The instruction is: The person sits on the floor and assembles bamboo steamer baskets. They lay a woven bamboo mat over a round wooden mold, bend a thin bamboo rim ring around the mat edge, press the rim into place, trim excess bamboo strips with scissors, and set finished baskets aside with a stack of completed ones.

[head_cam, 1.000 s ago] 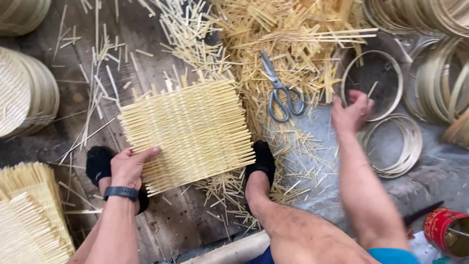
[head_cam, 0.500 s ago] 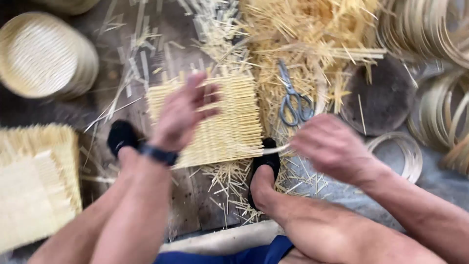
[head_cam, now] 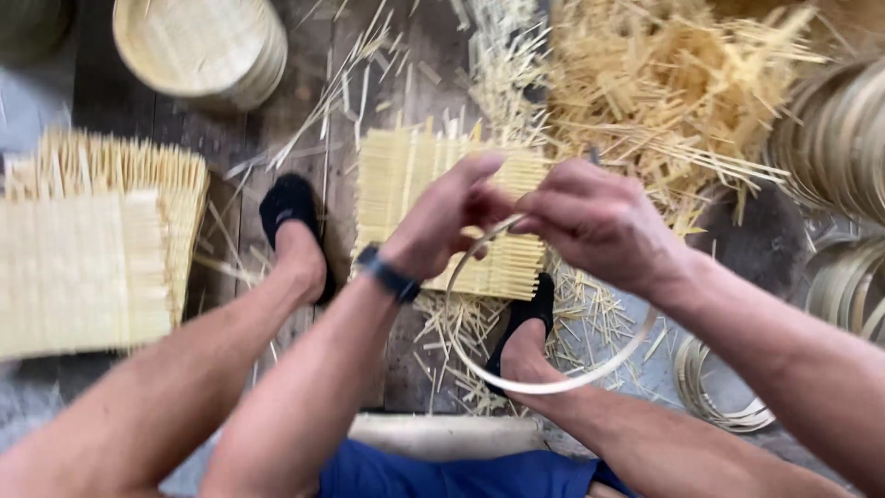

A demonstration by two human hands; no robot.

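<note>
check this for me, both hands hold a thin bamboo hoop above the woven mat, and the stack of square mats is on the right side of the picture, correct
Not quite. In the head view both hands, left hand and right hand, do hold the thin bamboo hoop above the woven mat, but the stack of square mats lies on the left side, not the right.

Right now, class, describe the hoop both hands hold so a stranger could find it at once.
Start at the square woven bamboo mat on the floor between the two feet. Above its right edge, the left hand and right hand pinch a thin pale hoop. Unlike the stacked rings lying alongside, it is single and lifted.
</note>
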